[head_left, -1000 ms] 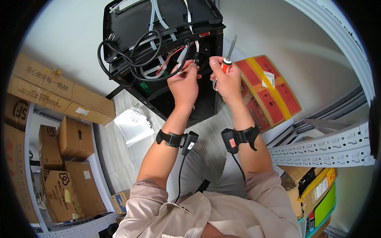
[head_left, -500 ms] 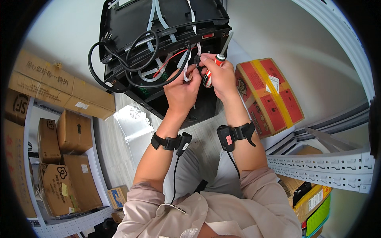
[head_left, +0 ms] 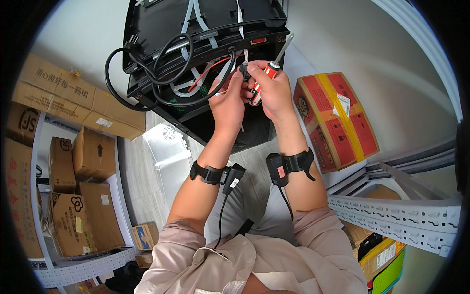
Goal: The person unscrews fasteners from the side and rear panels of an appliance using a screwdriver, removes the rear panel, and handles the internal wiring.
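My right hand (head_left: 277,96) is closed round a screwdriver (head_left: 266,77) with a red and white handle, its metal shaft pointing up and to the right. The thumb and index finger of that hand also meet a small black wire connector (head_left: 245,72). From the left, my left hand (head_left: 227,109) pinches at the same connector, its fingertips partly hiding it. White and red wires (head_left: 213,65) run into the black cabinet (head_left: 196,122), whose front stands open before me. A looped black power cord (head_left: 108,78) hangs over its edge, close to my left hand.
A red carton with yellow tape (head_left: 338,120) stands right of the cabinet. On the floor to the left lies a clear panel (head_left: 166,152). Brown boxes (head_left: 95,154) fill the left shelf; a white metal rack (head_left: 391,210) is at right. Pale tubes (head_left: 201,22) cross the cabinet top.
My left hand has shifted slightly right and its fingertips have risen against the connector. The right hand still grips the screwdriver, tilted a little further right. The whole view has shifted slightly.
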`<act>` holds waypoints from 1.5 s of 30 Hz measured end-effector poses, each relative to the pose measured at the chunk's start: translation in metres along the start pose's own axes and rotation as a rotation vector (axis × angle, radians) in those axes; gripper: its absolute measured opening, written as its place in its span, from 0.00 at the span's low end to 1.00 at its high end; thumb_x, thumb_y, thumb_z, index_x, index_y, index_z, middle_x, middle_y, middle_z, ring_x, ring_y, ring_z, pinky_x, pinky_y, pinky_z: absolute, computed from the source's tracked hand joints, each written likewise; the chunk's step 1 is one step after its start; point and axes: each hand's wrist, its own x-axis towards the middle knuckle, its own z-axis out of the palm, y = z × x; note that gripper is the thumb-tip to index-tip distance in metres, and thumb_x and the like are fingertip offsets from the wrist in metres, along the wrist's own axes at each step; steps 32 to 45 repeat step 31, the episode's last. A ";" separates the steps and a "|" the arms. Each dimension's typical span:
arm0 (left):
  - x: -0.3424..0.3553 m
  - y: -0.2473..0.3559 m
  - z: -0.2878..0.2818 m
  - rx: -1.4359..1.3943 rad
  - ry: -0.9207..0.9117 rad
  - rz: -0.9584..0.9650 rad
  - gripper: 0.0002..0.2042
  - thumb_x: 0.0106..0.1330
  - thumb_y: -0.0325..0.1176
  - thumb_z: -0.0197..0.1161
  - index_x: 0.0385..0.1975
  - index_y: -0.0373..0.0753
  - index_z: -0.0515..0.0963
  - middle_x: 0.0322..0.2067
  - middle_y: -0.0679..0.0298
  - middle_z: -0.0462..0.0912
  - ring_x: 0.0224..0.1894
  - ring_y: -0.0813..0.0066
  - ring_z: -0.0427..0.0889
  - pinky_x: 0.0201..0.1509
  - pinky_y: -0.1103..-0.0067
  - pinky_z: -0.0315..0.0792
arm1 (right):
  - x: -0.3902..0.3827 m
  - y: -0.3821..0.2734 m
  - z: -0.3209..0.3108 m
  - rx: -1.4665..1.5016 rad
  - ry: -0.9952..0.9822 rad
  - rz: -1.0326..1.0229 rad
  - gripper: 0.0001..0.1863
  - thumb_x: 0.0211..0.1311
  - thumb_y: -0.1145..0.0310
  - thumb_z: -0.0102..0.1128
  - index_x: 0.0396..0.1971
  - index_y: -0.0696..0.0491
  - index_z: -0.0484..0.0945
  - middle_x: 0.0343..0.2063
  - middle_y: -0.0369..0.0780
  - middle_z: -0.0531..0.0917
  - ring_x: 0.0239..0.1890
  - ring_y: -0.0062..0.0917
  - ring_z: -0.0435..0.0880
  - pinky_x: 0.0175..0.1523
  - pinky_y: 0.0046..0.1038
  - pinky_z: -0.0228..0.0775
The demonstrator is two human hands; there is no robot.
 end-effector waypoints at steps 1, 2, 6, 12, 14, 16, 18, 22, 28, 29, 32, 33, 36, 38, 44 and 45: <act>0.000 0.004 0.001 -0.015 -0.007 -0.007 0.09 0.69 0.33 0.58 0.38 0.34 0.78 0.27 0.62 0.82 0.23 0.79 0.80 0.26 0.84 0.70 | 0.001 0.001 0.001 -0.003 0.007 -0.015 0.10 0.60 0.68 0.64 0.37 0.58 0.80 0.25 0.34 0.79 0.24 0.15 0.75 0.27 0.20 0.67; 0.000 0.007 0.001 -0.030 -0.015 -0.014 0.09 0.69 0.33 0.59 0.39 0.34 0.78 0.27 0.62 0.83 0.24 0.79 0.80 0.26 0.84 0.70 | 0.002 0.002 0.002 -0.005 0.013 -0.030 0.10 0.60 0.69 0.63 0.38 0.58 0.80 0.26 0.34 0.79 0.25 0.15 0.75 0.28 0.19 0.67; -0.001 0.014 -0.002 0.074 -0.028 0.073 0.09 0.67 0.33 0.61 0.38 0.33 0.80 0.28 0.63 0.84 0.24 0.82 0.81 0.26 0.86 0.71 | 0.000 0.002 0.011 -0.052 0.021 -0.178 0.09 0.60 0.70 0.63 0.39 0.58 0.79 0.28 0.35 0.80 0.26 0.15 0.76 0.29 0.20 0.68; 0.002 0.026 -0.010 0.199 -0.098 0.006 0.09 0.67 0.33 0.62 0.37 0.34 0.81 0.28 0.65 0.84 0.26 0.83 0.80 0.27 0.86 0.70 | 0.006 0.006 0.005 0.027 -0.052 -0.132 0.09 0.61 0.72 0.63 0.40 0.58 0.77 0.30 0.36 0.80 0.28 0.17 0.77 0.34 0.22 0.73; 0.001 0.030 -0.011 0.198 -0.148 -0.063 0.08 0.68 0.33 0.60 0.40 0.35 0.80 0.30 0.66 0.83 0.27 0.83 0.78 0.30 0.87 0.68 | 0.007 0.004 0.003 0.115 -0.094 -0.107 0.09 0.61 0.73 0.62 0.40 0.58 0.77 0.31 0.36 0.80 0.29 0.18 0.78 0.35 0.23 0.74; 0.004 0.026 -0.018 0.003 -0.237 -0.157 0.08 0.69 0.33 0.59 0.42 0.36 0.79 0.29 0.67 0.82 0.27 0.85 0.76 0.30 0.88 0.67 | 0.008 0.007 -0.002 0.196 -0.232 -0.010 0.12 0.66 0.69 0.56 0.46 0.59 0.76 0.31 0.37 0.81 0.30 0.20 0.79 0.36 0.25 0.75; 0.007 0.025 -0.023 -0.131 -0.296 -0.221 0.09 0.70 0.33 0.59 0.45 0.37 0.78 0.29 0.68 0.80 0.26 0.85 0.74 0.30 0.88 0.66 | 0.009 0.009 -0.006 0.282 -0.354 0.080 0.16 0.69 0.66 0.51 0.50 0.60 0.74 0.32 0.38 0.81 0.30 0.19 0.79 0.36 0.25 0.75; 0.011 0.025 -0.029 -0.215 -0.346 -0.280 0.12 0.70 0.33 0.58 0.50 0.38 0.77 0.28 0.70 0.78 0.25 0.87 0.72 0.29 0.89 0.65 | 0.011 0.007 -0.007 0.345 -0.420 0.163 0.15 0.68 0.66 0.53 0.47 0.60 0.78 0.30 0.37 0.82 0.31 0.19 0.79 0.39 0.24 0.75; 0.013 0.020 -0.028 -0.155 -0.330 -0.272 0.12 0.69 0.33 0.60 0.49 0.35 0.78 0.27 0.70 0.79 0.24 0.87 0.73 0.27 0.88 0.65 | 0.012 0.013 -0.013 0.320 -0.390 0.145 0.15 0.66 0.67 0.56 0.47 0.60 0.78 0.31 0.37 0.82 0.31 0.20 0.79 0.40 0.25 0.75; 0.014 0.015 -0.029 -0.156 -0.331 -0.273 0.12 0.69 0.33 0.61 0.49 0.35 0.78 0.27 0.70 0.80 0.24 0.87 0.73 0.27 0.88 0.65 | 0.013 0.014 -0.013 0.329 -0.388 0.152 0.15 0.66 0.67 0.57 0.47 0.60 0.77 0.31 0.38 0.82 0.31 0.20 0.79 0.41 0.25 0.75; 0.015 0.013 -0.030 -0.184 -0.356 -0.257 0.14 0.67 0.34 0.63 0.48 0.35 0.78 0.28 0.69 0.81 0.25 0.87 0.74 0.27 0.88 0.65 | 0.017 0.021 -0.020 0.293 -0.451 0.128 0.19 0.70 0.64 0.51 0.53 0.62 0.72 0.40 0.43 0.83 0.32 0.25 0.82 0.39 0.27 0.76; 0.015 0.013 -0.030 -0.184 -0.356 -0.257 0.14 0.67 0.34 0.63 0.48 0.35 0.78 0.28 0.69 0.81 0.25 0.87 0.74 0.27 0.88 0.65 | 0.017 0.021 -0.020 0.293 -0.451 0.128 0.19 0.70 0.64 0.51 0.53 0.62 0.72 0.40 0.43 0.83 0.32 0.25 0.82 0.39 0.27 0.76; 0.015 0.013 -0.030 -0.184 -0.356 -0.257 0.14 0.67 0.34 0.63 0.48 0.35 0.78 0.28 0.69 0.81 0.25 0.87 0.74 0.27 0.88 0.65 | 0.017 0.021 -0.020 0.293 -0.451 0.128 0.19 0.70 0.64 0.51 0.53 0.62 0.72 0.40 0.43 0.83 0.32 0.25 0.82 0.39 0.27 0.76; 0.015 0.013 -0.030 -0.184 -0.356 -0.257 0.14 0.67 0.34 0.63 0.48 0.35 0.78 0.28 0.69 0.81 0.25 0.87 0.74 0.27 0.88 0.65 | 0.017 0.021 -0.020 0.293 -0.451 0.128 0.19 0.70 0.64 0.51 0.53 0.62 0.72 0.40 0.43 0.83 0.32 0.25 0.82 0.39 0.27 0.76; 0.015 0.013 -0.030 -0.184 -0.356 -0.257 0.14 0.67 0.34 0.63 0.48 0.35 0.78 0.28 0.69 0.81 0.25 0.87 0.74 0.27 0.88 0.65 | 0.017 0.021 -0.020 0.293 -0.451 0.128 0.19 0.70 0.64 0.51 0.53 0.62 0.72 0.40 0.43 0.83 0.32 0.25 0.82 0.39 0.27 0.76; 0.015 0.013 -0.030 -0.184 -0.356 -0.257 0.14 0.67 0.34 0.63 0.48 0.35 0.78 0.28 0.69 0.81 0.25 0.87 0.74 0.27 0.88 0.65 | 0.017 0.021 -0.020 0.293 -0.451 0.128 0.19 0.70 0.64 0.51 0.53 0.62 0.72 0.40 0.43 0.83 0.32 0.25 0.82 0.39 0.27 0.76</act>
